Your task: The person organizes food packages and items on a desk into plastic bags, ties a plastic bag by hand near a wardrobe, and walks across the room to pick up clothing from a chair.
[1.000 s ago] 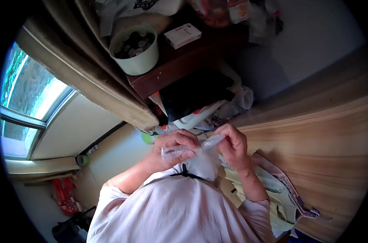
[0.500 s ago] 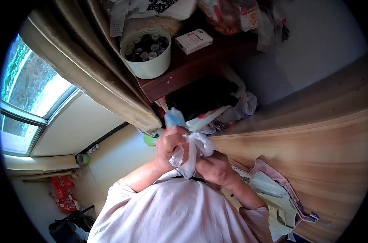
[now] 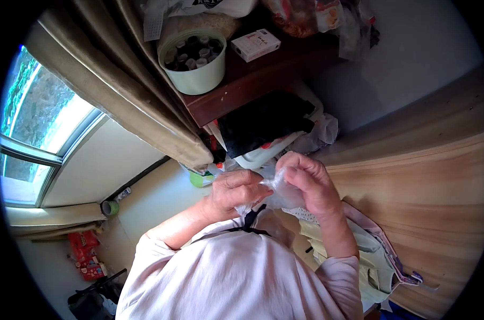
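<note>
A clear, crumpled plastic bag (image 3: pixel 284 196) is stretched between my two hands in front of my chest. My left hand (image 3: pixel 234 191) is closed on its gathered left part, with a bit of film poking out below the fingers. Opposite it, my right hand (image 3: pixel 312 184) pinches the bag's upper right part between thumb and fingers. Just beneath the bag a black cord (image 3: pixel 252 216) lies against the light shirt (image 3: pixel 242 272). Whether anything is inside the bag I cannot make out.
Ahead is a dark red shelf (image 3: pixel 220 101) with a pale green tub (image 3: pixel 194 79) of small vials and a white box (image 3: pixel 256 45). A black bag (image 3: pixel 266 120) sits below. A curtain (image 3: pixel 114 96) hangs left; a hanging organizer (image 3: pixel 367 258) is right.
My right hand has moved up and right, away from my left hand. The bag's knotted-looking loops are now pulled out between them, and the blue item above my left hand is no longer visible.
</note>
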